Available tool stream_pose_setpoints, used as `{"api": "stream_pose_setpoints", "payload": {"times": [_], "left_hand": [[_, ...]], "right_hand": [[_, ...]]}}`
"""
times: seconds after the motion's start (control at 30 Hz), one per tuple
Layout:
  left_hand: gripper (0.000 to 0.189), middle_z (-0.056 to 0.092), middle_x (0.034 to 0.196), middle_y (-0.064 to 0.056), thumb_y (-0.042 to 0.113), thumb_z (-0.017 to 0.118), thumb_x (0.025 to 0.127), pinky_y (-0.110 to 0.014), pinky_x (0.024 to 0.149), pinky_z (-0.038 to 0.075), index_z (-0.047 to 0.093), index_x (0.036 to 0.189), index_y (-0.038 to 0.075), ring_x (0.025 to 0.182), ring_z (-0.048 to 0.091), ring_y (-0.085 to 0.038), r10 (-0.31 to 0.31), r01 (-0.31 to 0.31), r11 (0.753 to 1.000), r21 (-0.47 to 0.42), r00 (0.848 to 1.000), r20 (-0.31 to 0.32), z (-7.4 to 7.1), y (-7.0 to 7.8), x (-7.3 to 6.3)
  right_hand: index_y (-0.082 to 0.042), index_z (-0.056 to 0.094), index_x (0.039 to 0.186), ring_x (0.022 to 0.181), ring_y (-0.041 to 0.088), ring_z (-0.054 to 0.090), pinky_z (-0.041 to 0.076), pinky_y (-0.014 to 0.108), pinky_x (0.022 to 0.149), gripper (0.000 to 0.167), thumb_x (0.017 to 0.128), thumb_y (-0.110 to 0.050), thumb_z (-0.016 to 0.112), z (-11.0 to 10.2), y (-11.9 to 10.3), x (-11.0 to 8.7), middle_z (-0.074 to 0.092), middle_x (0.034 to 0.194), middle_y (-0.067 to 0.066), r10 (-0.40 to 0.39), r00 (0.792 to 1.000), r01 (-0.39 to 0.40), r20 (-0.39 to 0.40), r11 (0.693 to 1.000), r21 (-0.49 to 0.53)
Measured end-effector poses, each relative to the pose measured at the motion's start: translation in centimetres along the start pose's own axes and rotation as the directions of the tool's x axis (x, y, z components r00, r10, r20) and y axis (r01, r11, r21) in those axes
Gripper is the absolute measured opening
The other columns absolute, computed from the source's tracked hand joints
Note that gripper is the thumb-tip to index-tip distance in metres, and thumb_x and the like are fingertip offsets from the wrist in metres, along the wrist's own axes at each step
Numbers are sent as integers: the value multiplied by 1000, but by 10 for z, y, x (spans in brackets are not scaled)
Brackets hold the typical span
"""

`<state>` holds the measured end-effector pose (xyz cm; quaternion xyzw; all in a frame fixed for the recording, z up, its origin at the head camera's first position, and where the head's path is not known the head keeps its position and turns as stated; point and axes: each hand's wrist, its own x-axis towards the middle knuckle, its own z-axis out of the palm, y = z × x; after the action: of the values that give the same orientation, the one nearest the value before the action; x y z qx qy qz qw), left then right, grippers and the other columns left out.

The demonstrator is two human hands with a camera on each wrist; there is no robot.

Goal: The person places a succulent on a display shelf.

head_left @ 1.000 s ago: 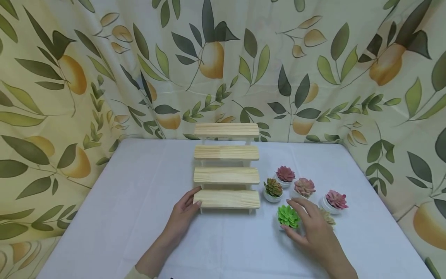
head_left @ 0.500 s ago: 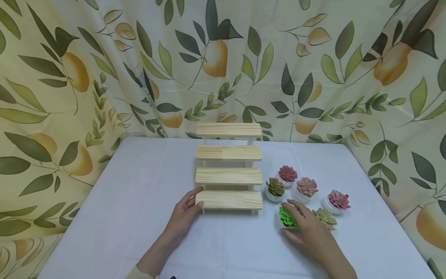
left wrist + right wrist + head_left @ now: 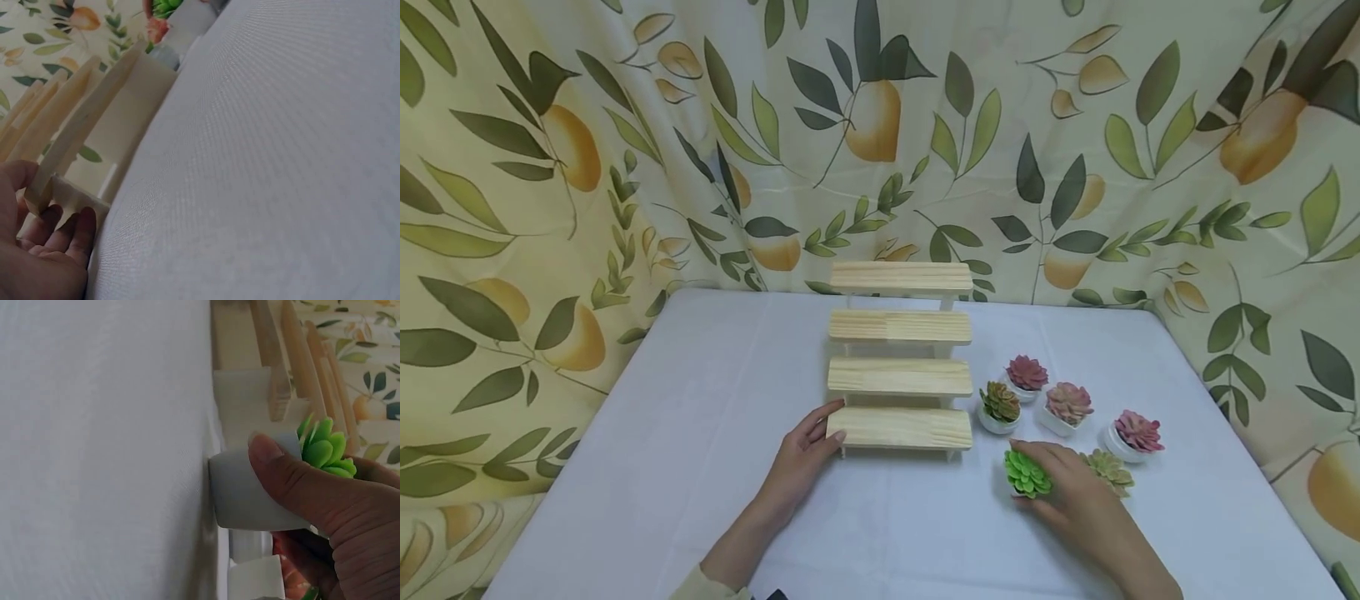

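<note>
A wooden stand with four-tier look, its shelves stacked like steps, has a lowest board nearest the person. My left hand grips that board's left end; in the left wrist view the thumb lies over the board's edge and the fingers curl beneath, beside the white leg. To the right, my right hand holds a bright green artificial succulent. Its white pot sits between thumb and fingers in the right wrist view, its base right at the white cloth.
Several other potted succulents stand right of the stand: a dark red one, a brownish green one, a pink one, another pink one and a pale green one. A leaf-and-fruit patterned curtain hangs behind the white-covered table.
My right hand has closed around the green succulent's pot, after hovering round it with spread fingers. My left hand keeps its hold on the lowest board. The head view has shifted slightly.
</note>
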<state>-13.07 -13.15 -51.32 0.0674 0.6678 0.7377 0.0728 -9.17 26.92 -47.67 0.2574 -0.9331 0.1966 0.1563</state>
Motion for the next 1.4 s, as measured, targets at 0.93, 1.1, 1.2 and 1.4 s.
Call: {"api": "stream_pose_setpoints", "payload": {"times": [0.93,1.1,1.2,1.4], "left_hand": [[57,56,146,-19,18,69,102,-29,105,46,47,154,7,132,56,-28,13,-13,1000,16,1000,4,1,-2,1],[57,55,147,-19,19,68,103,-29,106,46,47,154,5,133,55,-29,21,-21,1000,18,1000,7,1,-3,1],[58,54,147,-19,19,69,103,-29,106,46,47,154,5,134,54,-29,22,-22,1000,17,1000,7,1,-4,1],[58,54,147,-20,18,69,102,-29,106,45,46,154,4,134,54,-29,29,-30,1000,11,1000,11,0,-4,1]], "right_hand": [[-26,45,157,131,32,53,40,11,99,84,87,-2,84,-29,-21,98,49,152,11,209,964,-120,-166,896,428],[-21,43,158,118,30,57,48,12,88,81,90,3,80,-30,-29,126,48,150,13,223,954,-88,-202,849,521],[-20,44,157,130,31,53,44,16,100,78,91,1,79,-31,-34,145,47,151,12,217,948,-56,-233,834,549],[-21,42,158,137,30,48,42,34,111,74,95,-7,77,-31,-42,188,45,154,10,165,962,-14,-218,826,563]]}}
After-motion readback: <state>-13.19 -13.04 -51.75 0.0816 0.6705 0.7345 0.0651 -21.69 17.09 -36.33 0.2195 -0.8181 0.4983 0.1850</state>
